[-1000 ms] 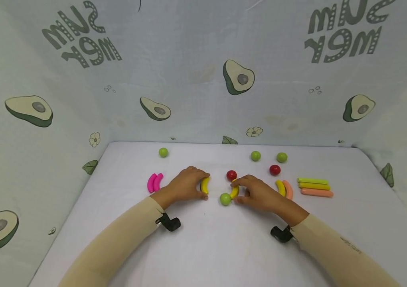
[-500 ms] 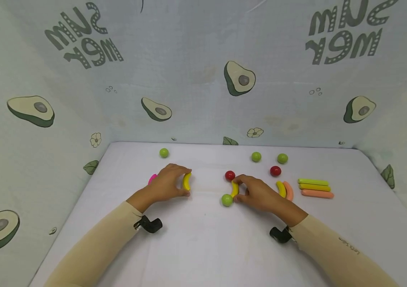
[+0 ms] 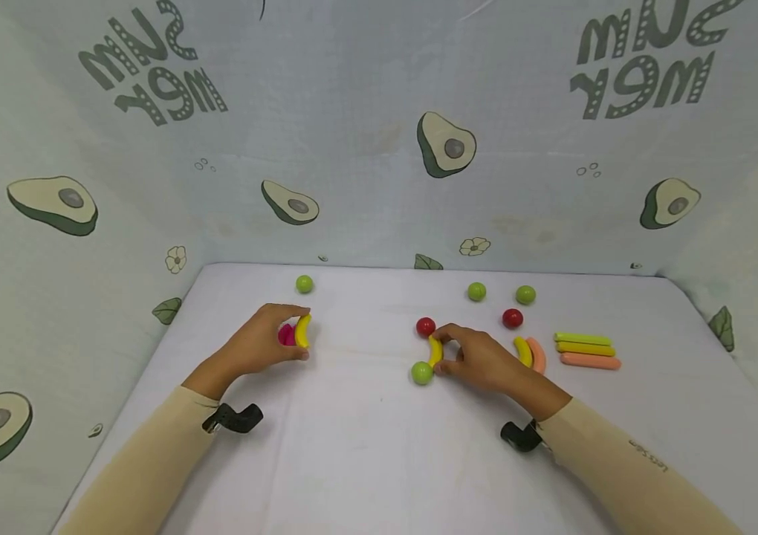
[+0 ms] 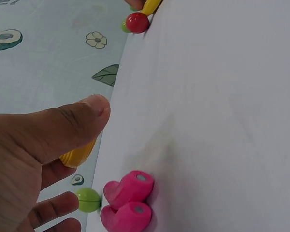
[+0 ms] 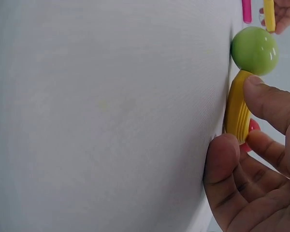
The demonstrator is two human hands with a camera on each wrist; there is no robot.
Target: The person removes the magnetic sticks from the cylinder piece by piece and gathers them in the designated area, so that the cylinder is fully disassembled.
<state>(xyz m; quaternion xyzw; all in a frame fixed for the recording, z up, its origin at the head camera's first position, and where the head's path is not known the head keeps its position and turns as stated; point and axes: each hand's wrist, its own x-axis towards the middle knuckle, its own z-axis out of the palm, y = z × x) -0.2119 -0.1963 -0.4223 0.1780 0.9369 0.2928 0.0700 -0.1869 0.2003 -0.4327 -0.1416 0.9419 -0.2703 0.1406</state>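
Observation:
My left hand (image 3: 252, 343) pinches a small yellow banana-shaped piece (image 3: 303, 331) by its ends, thumb below and finger above. In the left wrist view, ridges show on this piece (image 4: 79, 155), partly hidden by the thumb. Two pink curved pieces (image 4: 130, 191) lie side by side on the table beneath that hand. My right hand (image 3: 482, 360) pinches a second yellow banana-shaped piece (image 3: 435, 352) down at the table. At its near end sits a green ball (image 3: 422, 373), and a red ball (image 3: 426, 327) is at its far end.
On the white table (image 3: 379, 461), a yellow curved piece (image 3: 522, 351) and an orange one (image 3: 536, 355) lie right of my right hand. Further right are three straight sticks (image 3: 586, 347). Another red ball (image 3: 512, 319) and three green balls (image 3: 476, 291) stand toward the back.
My left hand has carried its yellow piece leftward, from near the middle to over the pink pieces. The right hand stays at its piece, which with the red ball has shifted slightly.

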